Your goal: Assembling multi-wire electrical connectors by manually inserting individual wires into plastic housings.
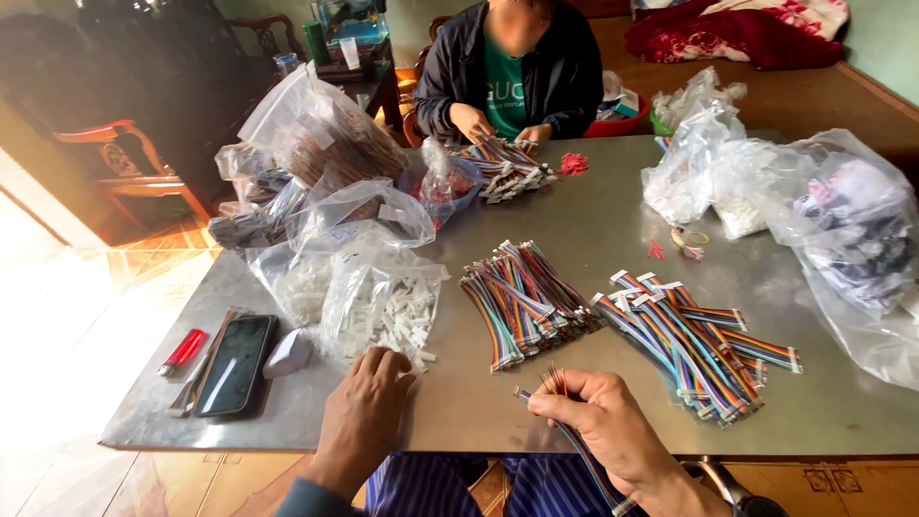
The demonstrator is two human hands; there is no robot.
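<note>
My left hand (366, 402) covers whatever small white connector it touches | ribbon cable (574, 436) in my right hand (608, 426) runs behind my palm, far end hidden | big clear bag (852, 239) cut by right edge, contents blurred | person opposite (507, 67) cropped at top.

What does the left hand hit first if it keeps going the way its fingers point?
Probably the clear bag of small white connectors: the left hand lies flat on the table, fingertips aimed up-picture and already at the loose white pieces spilling from the bag.
</note>
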